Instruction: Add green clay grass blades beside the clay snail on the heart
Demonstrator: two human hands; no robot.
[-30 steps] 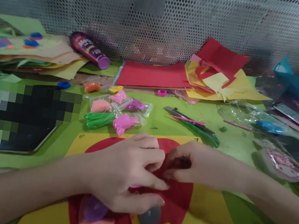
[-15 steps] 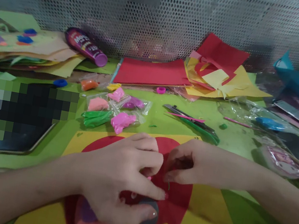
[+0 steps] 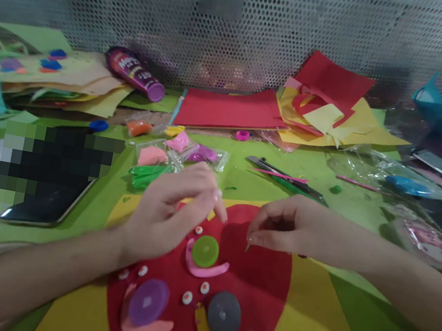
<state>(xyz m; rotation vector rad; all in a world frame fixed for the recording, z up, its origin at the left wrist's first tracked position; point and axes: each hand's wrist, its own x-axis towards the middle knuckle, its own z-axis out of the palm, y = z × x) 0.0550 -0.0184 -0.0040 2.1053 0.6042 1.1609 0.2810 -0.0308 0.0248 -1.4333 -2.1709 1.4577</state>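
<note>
My right hand (image 3: pixel 279 224) pinches a thin green strand (image 3: pixel 247 247), its end dangling over the red heart-shaped sheet (image 3: pixel 265 276). Above the heart's upper left hovers my left hand (image 3: pixel 178 212), loosely bent, its thumb in front of the fingers and no object visible in it. Below it lies a clay snail with a green shell (image 3: pixel 205 250) and pink body. Lower down are a snail with a purple shell (image 3: pixel 148 302) and salmon body, and one with a grey shell (image 3: pixel 223 315) and yellow body. White eyes with orange dots stand beside the snails.
Yellow paper (image 3: pixel 303 328) lies under the heart. Bagged clay (image 3: pixel 152 156), a utility knife (image 3: pixel 283 176) and a pink ring (image 3: pixel 242 135) lie beyond. A phone (image 3: pixel 46 209) is left; a purple tube (image 3: pixel 134 73), red sheets (image 3: pixel 231 107) and a perforated metal panel (image 3: pixel 253 28) stand behind.
My left hand has lifted off the lower snails and moved up and left, uncovering all three. My right hand stays near the same spot, the green strand now showing at its fingertips.
</note>
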